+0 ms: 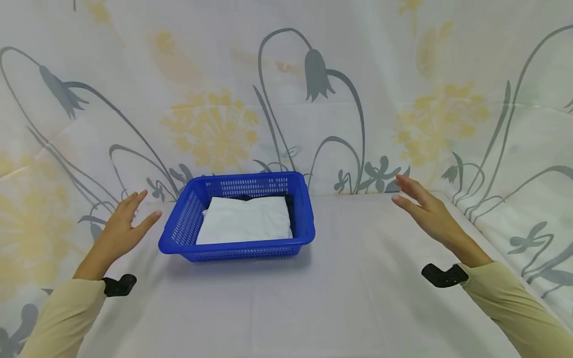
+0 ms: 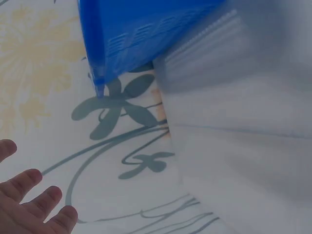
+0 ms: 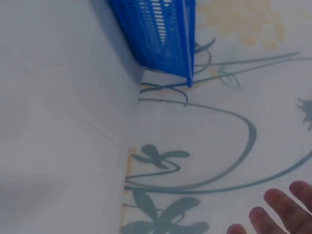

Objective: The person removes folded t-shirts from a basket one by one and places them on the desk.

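A blue plastic basket (image 1: 241,250) with slotted walls stands on the white table, left of the middle in the head view. Folded white cloth (image 1: 245,220) lies in it, with dark cloth (image 1: 290,209) showing behind and to the right. My left hand (image 1: 123,226) is raised just left of the basket, fingers extended and holding nothing. Farther off, to the right of the basket, my right hand (image 1: 425,211) hovers over the table with straight fingers and nothing in it. Both wrist views show fingertips apart from the basket.
The white-covered table (image 1: 340,298) runs up to a hanging curtain (image 1: 380,59) printed with grey and yellow flowers. The same flowered cloth lines the left and right sides. Each wrist wears a black band beside a beige sleeve (image 1: 515,298).
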The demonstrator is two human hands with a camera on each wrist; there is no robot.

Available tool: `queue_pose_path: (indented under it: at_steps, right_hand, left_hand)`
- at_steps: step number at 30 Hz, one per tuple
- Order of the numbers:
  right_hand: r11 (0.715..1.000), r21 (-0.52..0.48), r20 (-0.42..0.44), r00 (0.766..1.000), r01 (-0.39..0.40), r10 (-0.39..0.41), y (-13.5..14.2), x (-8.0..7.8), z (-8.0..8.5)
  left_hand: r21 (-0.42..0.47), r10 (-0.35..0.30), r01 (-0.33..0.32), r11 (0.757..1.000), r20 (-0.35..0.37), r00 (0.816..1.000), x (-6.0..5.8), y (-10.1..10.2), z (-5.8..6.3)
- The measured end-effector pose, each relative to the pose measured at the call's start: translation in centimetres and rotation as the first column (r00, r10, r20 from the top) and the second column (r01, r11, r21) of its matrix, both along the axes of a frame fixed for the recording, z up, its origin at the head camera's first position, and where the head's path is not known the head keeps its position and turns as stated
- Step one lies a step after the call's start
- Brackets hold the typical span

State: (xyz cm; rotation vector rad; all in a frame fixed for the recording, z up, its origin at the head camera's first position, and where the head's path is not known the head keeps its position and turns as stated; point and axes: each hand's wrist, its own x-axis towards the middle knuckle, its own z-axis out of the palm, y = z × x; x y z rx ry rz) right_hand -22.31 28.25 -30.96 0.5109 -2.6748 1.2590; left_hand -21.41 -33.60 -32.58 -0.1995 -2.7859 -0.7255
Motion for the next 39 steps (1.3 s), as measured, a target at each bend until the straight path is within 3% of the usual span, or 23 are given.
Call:
queue_pose_path:
  at_steps: [7,17,22,29,39]
  right_hand:
    - [0.994,-0.106,-0.006,1.0,-0.012,0.012,-2.3,-0.4,0.5]
    - [0.972,-0.235,0.074,0.996,-0.024,0.042,-5.4,-1.1,0.7]
    - [0.947,-0.319,0.087,0.993,-0.046,0.078,-6.6,-1.3,0.7]
    - [0.893,-0.445,0.147,0.979,-0.061,0.14,-8.3,-1.6,0.7]
    - [0.857,-0.511,0.208,0.957,-0.068,0.2,-11.3,-2.1,0.8]
  left_hand:
    - [0.079,0.013,-0.017,0.997,0.056,0.998,0.1,1.1,0.9]
    - [0.252,-0.001,-0.032,0.967,0.13,0.992,-0.2,2.0,1.6]
    - [0.357,-0.061,0.0,0.934,0.16,0.985,-0.6,2.6,1.5]
    - [0.502,-0.164,0.064,0.863,0.158,0.974,-1.1,3.5,1.2]
    - [0.593,-0.176,-0.006,0.805,0.248,0.952,-1.8,5.2,1.0]
